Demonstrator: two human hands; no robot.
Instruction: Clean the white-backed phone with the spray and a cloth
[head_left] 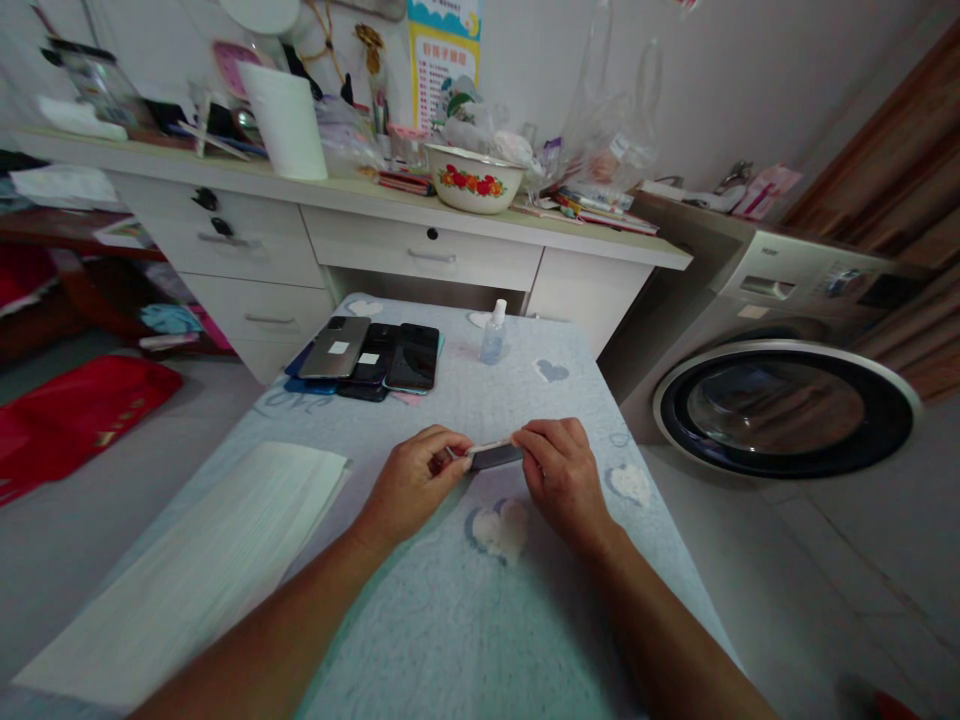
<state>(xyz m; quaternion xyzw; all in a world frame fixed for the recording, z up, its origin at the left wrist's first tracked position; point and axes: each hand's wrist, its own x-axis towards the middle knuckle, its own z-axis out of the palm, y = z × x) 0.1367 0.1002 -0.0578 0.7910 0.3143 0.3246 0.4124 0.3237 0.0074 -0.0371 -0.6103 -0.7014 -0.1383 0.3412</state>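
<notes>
Lying nearest: pale sheet (199, 570) on the left of the desk (420, 640)
Left hand (412, 485): thumb and fingers pinching the left end of the slab (496, 459)
Right hand (561, 478): pinching the right end
Slab: dark, pale along its far edge, between the hands; resting or lifted, cannot tell
Two grips: step seems to be close handling of that edge; next move likely calls for steady, even pinches
Phones (367, 368): piled beyond, leftward
Bottle (493, 342): upright, right of the phones
</notes>
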